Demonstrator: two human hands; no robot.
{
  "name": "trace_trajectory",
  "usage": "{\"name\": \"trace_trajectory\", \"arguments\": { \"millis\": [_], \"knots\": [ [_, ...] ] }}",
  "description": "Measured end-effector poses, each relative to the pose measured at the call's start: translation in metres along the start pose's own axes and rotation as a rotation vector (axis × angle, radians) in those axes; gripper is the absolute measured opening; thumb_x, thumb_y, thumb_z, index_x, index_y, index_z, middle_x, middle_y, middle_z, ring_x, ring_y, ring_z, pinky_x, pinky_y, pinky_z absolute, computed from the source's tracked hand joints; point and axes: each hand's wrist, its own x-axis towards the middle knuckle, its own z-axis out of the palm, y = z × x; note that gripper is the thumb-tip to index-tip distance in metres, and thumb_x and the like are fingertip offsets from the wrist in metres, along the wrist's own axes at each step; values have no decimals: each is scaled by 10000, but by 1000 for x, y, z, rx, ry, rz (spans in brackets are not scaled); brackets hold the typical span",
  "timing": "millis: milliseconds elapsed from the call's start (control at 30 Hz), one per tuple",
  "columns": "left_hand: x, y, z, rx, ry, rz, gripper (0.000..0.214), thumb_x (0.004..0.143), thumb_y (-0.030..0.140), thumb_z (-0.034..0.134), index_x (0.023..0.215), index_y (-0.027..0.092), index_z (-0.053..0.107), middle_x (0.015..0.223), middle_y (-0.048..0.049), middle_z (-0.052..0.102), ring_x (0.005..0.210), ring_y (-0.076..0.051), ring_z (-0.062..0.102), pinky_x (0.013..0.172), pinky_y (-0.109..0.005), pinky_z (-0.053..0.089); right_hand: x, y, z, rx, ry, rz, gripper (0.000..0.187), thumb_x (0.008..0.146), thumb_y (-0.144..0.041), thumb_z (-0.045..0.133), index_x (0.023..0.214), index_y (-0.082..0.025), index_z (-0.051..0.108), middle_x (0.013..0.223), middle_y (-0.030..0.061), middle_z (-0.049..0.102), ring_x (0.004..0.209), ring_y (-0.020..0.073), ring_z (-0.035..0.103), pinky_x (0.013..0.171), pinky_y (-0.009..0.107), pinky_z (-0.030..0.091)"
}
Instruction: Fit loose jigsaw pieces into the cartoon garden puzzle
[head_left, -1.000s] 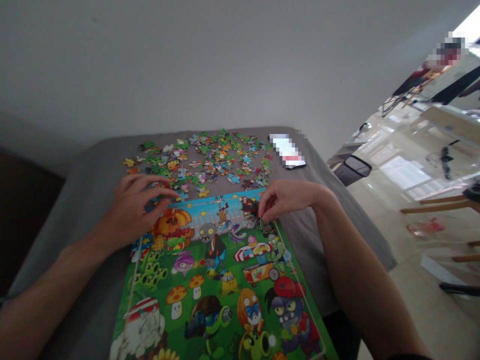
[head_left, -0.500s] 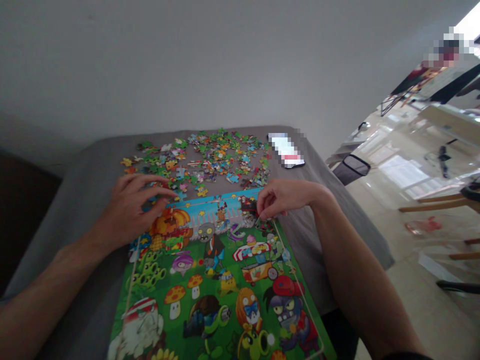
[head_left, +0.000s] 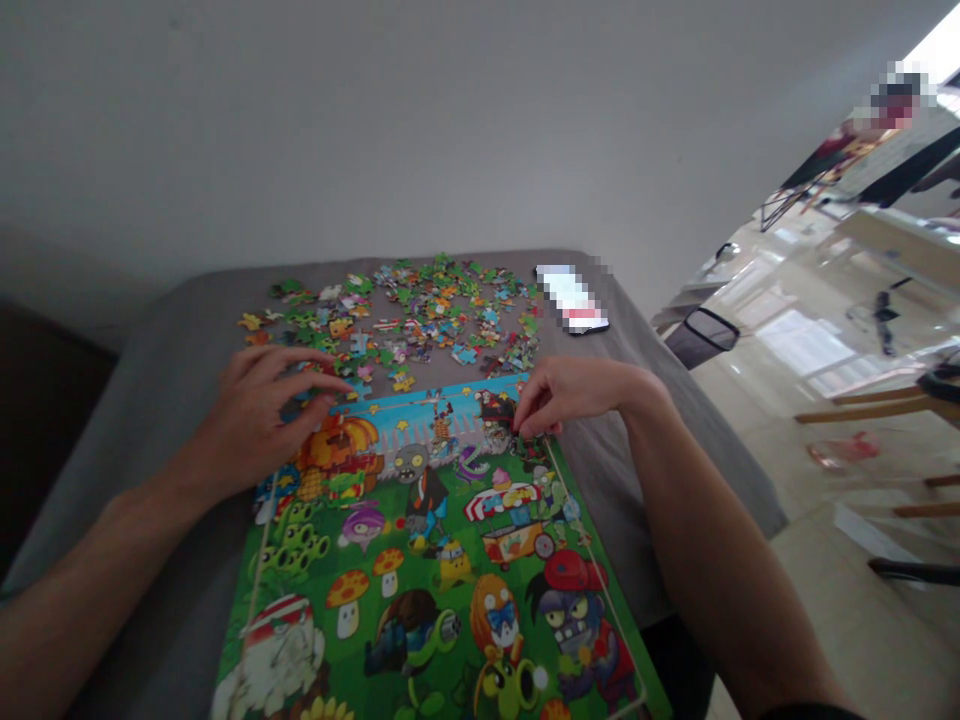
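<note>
A colourful cartoon puzzle sheet [head_left: 420, 570] lies on a grey-covered table [head_left: 180, 350]. Beyond its far edge, several loose puzzle pieces [head_left: 420, 310] lie scattered. My left hand [head_left: 259, 415] rests on the sheet's far left corner, fingers stretched out flat and pointing right. My right hand [head_left: 566, 395] hovers at the sheet's far right edge, fingertips pinched together and pointing down onto a small dark green piece [head_left: 525, 440] at the picture's edge.
A phone [head_left: 574, 300] lies at the table's far right corner. To the right, a glossy floor holds a black bin [head_left: 709, 335], wooden chair legs [head_left: 870, 410] and a distant seated person. A plain white wall stands behind the table.
Both hands stay almost in place. The right fingertips have pressed slightly lower onto the sheet's edge. The view has shifted a little.
</note>
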Motion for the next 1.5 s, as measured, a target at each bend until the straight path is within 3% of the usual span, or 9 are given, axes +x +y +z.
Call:
{"name": "trace_trajectory", "arguments": {
  "millis": [567, 933, 1167, 1267, 1400, 1500],
  "knots": [
    [-1, -1, 1, -3, -8, 25, 321, 1033, 400, 439, 1002, 279, 735, 1217, -82, 692, 1183, -283, 607, 1083, -548, 364, 4, -6, 6, -47, -31, 17, 125, 793, -267, 767, 865, -196, 841, 735, 10, 775, 603, 129, 651, 590, 237, 508],
    [0, -1, 2, -7, -24, 9, 338, 1028, 415, 437, 1005, 278, 745, 1225, -88, 687, 1202, -303, 601, 1087, -565, 367, 9, -9, 9, -182, 3, -79, 85, 791, -242, 799, 849, -187, 830, 773, 12, 787, 681, 129, 666, 617, 222, 474],
    [0, -1, 0, -2, -13, 26, 331, 1030, 424, 442, 1015, 280, 740, 1209, -84, 676, 1196, -295, 600, 1079, -554, 376, -3, -9, 4, -19, 39, -78, 91, 850, -271, 718, 838, -180, 721, 720, -3, 736, 649, 129, 673, 620, 243, 518],
    [0, 0, 0, 6, -16, 24, 347, 1035, 441, 422, 1018, 289, 733, 1199, -76, 671, 1199, -291, 599, 1082, -555, 376, -11, -6, 0, 125, 98, -48, 157, 836, -291, 727, 953, -190, 695, 728, -12, 729, 660, 154, 715, 629, 270, 557],
    [0, -1, 0, 6, -15, 14, 349, 1035, 451, 417, 1004, 298, 729, 1205, -63, 664, 1195, -277, 596, 1090, -544, 376, -16, -4, -3, 133, 99, -67, 477, 800, -230, 750, 1272, -215, 684, 801, -10, 772, 737, 174, 755, 672, 271, 582],
    [0, 0, 0, 3, -15, 19, 360, 1032, 447, 412, 1002, 285, 731, 1193, -75, 664, 1192, -284, 595, 1090, -559, 372, -14, -4, -3, 138, 54, -67, 388, 840, -262, 723, 1224, -207, 735, 832, 6, 783, 759, 166, 749, 714, 274, 597]
  ]
}}
